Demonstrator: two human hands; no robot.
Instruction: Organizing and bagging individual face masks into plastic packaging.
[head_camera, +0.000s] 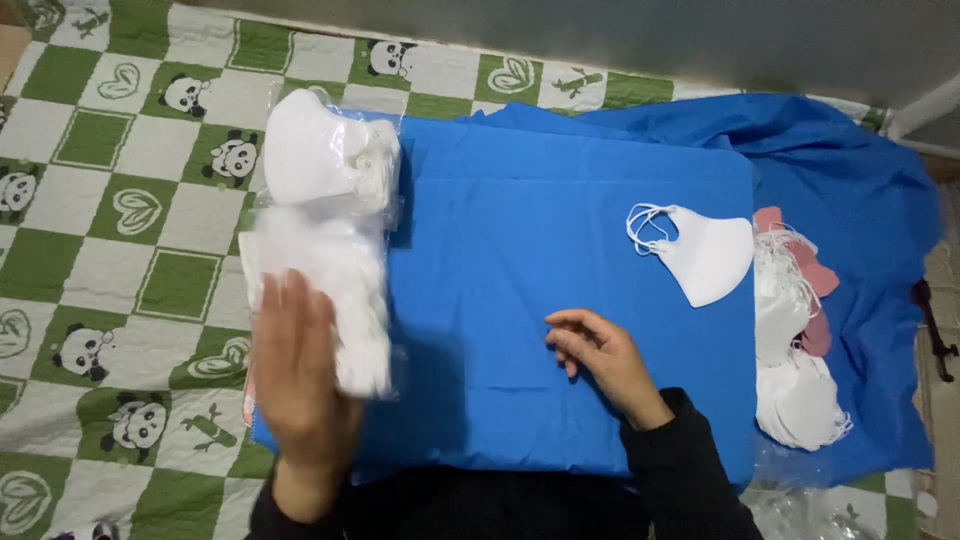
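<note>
Left hand (297, 385) is laid flat and open, gripping nothing, on a clear-bagged stack of white masks (325, 250) at the blue pad's (540, 330) left edge, judged light, soft, slippery, best pinched at the edges; right hand (600, 358) rests loosely curled, empty

Stack of white masks (325, 270) in clear plastic, lying flat, a bit blurry, with the left hand (298, 385) resting flat on its near end. Topmost mask (315, 150) sits folded at the end farthest from those fingers.
</note>
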